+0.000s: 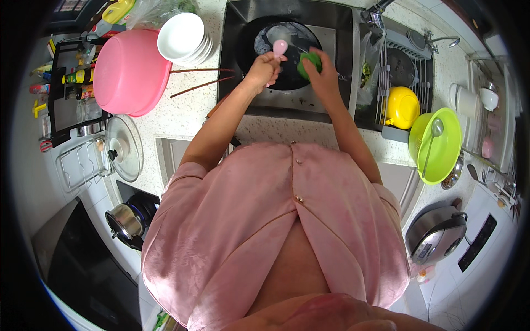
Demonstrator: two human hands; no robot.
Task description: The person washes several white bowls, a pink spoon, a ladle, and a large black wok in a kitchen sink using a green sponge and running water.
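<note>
Over the metal sink (290, 108), my left hand (265, 71) is closed around a pink spoon (280, 47), its bowl pointing up and away from me. My right hand (322, 72) grips a green scrubber (308, 66) just to the right of the spoon, apart from it. Below both hands a dark round pan (252, 62) lies in the sink, with whitish suds or liquid (265, 39) inside. Small dark scraps sit on the sink floor nearer me.
Left of the sink are stacked white bowls (181, 37), an upturned pink basin (128, 72), chopsticks (203, 86) and a glass lid (123, 149). On the right stand a dish rack with a yellow bowl (402, 107), a green basin (451, 145) and a faucet (374, 17).
</note>
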